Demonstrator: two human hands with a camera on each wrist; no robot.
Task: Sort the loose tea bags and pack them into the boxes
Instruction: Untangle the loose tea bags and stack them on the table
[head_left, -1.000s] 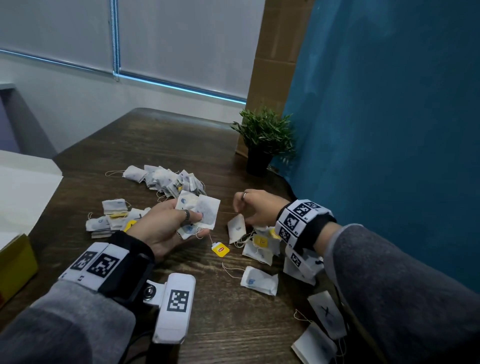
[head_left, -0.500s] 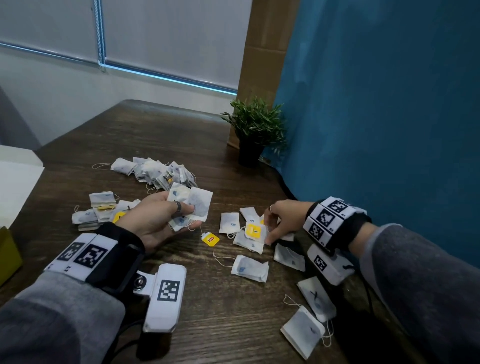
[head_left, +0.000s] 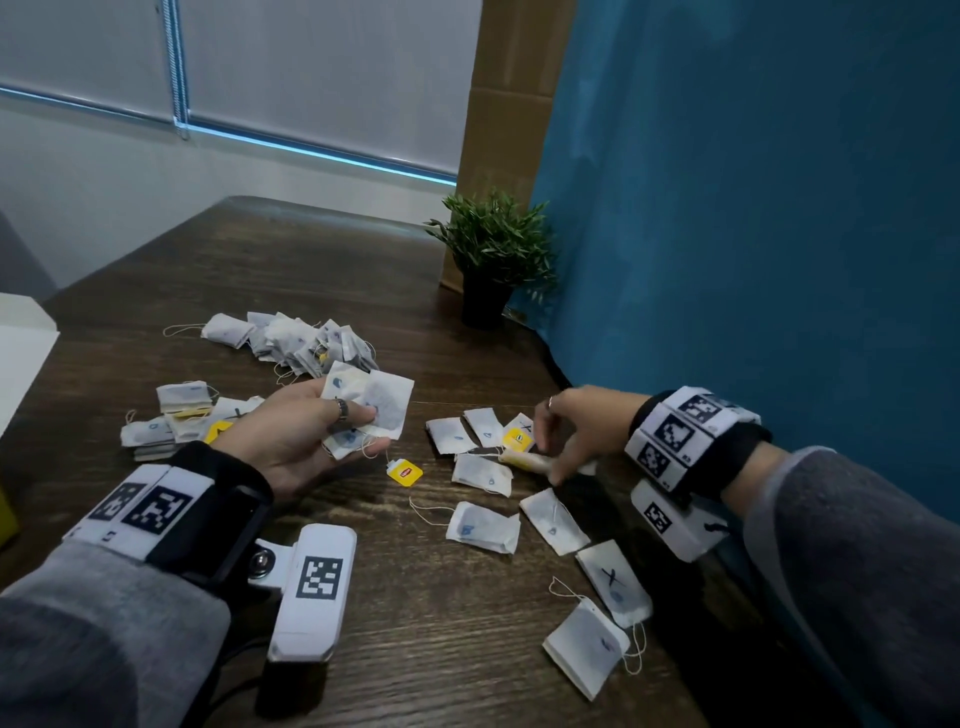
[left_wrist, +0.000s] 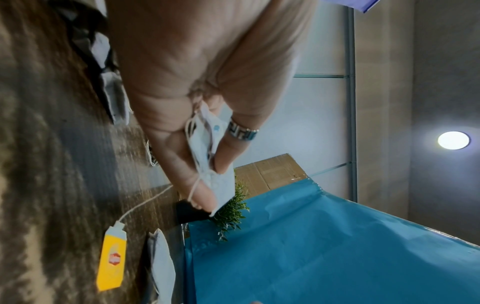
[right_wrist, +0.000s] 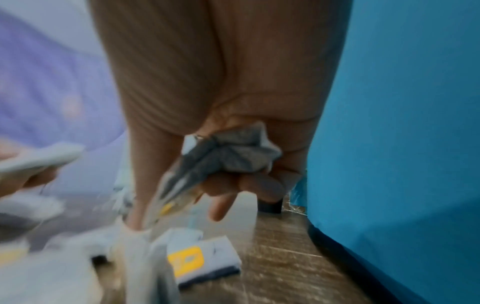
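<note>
My left hand (head_left: 358, 431) is palm up over the dark wooden table (head_left: 415, 649) and pinches a small stack of white tea bags (head_left: 374, 402) between thumb and fingers. A yellow tag (head_left: 404, 472) dangles from the stack on its string. The left wrist view shows the same stack of tea bags (left_wrist: 205, 144) clamped by the ringed thumb. To the right, my right hand (head_left: 558, 457) curls round one crumpled tea bag (head_left: 524, 460), which also shows in the right wrist view as a bunched tea bag (right_wrist: 228, 154). Loose tea bags (head_left: 483, 527) lie around and below that hand.
A pile of tea bags (head_left: 296, 338) lies at the back and a stacked group (head_left: 176, 415) left of my left hand. A potted plant (head_left: 493, 260) stands by the blue curtain (head_left: 753, 260). A white box (head_left: 21, 353) and a yellow box edge (head_left: 5, 514) sit far left.
My right hand moved right over the scattered bags and closed on one tea bag. My left hand kept its stack, with the yellow tag still dangling.
</note>
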